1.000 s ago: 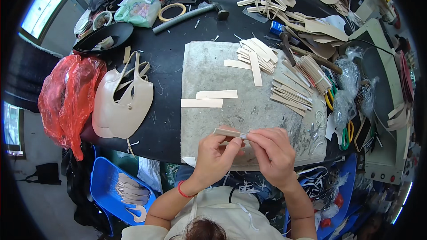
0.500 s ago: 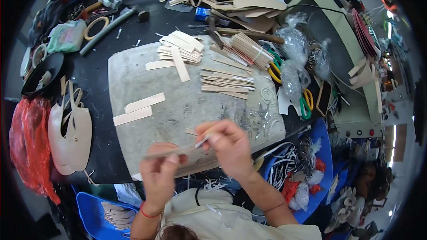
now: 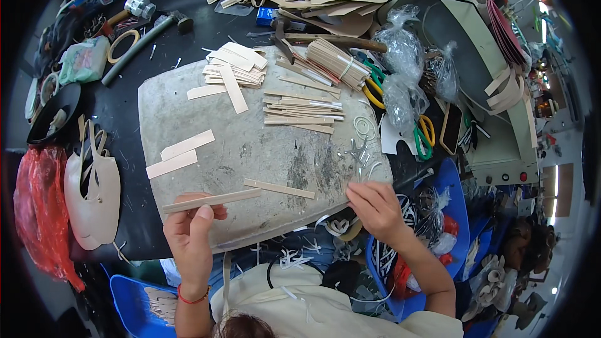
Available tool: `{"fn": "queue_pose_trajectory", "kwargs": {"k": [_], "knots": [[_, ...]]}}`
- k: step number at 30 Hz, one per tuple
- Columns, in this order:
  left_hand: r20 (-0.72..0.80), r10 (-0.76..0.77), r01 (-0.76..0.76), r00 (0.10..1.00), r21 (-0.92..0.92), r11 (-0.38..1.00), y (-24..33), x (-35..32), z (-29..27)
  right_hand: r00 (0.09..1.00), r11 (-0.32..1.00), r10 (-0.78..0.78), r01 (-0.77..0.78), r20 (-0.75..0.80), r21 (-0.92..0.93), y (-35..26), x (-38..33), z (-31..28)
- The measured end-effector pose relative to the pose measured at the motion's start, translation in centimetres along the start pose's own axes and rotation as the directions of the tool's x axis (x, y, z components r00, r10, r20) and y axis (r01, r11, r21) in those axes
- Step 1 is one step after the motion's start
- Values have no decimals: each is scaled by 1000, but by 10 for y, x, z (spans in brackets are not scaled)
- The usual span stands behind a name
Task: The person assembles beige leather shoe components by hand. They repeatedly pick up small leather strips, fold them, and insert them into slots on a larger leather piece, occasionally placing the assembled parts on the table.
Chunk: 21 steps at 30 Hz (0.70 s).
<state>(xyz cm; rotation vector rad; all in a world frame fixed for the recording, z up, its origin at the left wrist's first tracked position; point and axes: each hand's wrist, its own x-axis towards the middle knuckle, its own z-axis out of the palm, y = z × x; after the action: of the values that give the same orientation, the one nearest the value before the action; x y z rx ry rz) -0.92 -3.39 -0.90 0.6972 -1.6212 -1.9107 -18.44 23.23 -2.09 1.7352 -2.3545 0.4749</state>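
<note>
My left hand [image 3: 190,235] is closed at the near left of the worn grey board [image 3: 263,156], pinching a long narrow beige strip [image 3: 239,196] by its left part; the right end sticks out free. Over the board's near right edge, my right hand [image 3: 380,213] has its thumb and fingers pressed together; whatever is between them is too small to make out. Another narrow strip [image 3: 282,188] lies flat between my hands. Two wider beige pieces [image 3: 188,144] lie beyond my left hand. Farther back are a pile of wide pieces [image 3: 231,66] and a stack of narrow strips [image 3: 303,112].
A hammer [image 3: 338,40] lies behind a bundle of strips [image 3: 335,62]. Scissors with yellow and green handles [image 3: 426,139] lie at the right, near crumpled clear plastic [image 3: 400,56]. A blue bin [image 3: 460,213] stands at the lower right. White scraps [image 3: 294,258] rest on my lap.
My hands have moved apart: the left leftward with the strip, the right rightward to the board's edge. The strip on the board is now fully uncovered. The whole view has shifted slightly.
</note>
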Motion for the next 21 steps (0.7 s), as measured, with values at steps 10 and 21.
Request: {"fn": "queue_pose_trajectory", "kwargs": {"k": [10, 21], "knots": [[194, -201, 221, 960, -86, 972, -4, -8, 17, 904, 752, 420, -295, -83, 590, -38, 43, 3], [418, -251, 284, 873, -16, 959, -4, -3, 0, 911, 558, 66, -372, 407, 742, -69, 99, 4]]}}
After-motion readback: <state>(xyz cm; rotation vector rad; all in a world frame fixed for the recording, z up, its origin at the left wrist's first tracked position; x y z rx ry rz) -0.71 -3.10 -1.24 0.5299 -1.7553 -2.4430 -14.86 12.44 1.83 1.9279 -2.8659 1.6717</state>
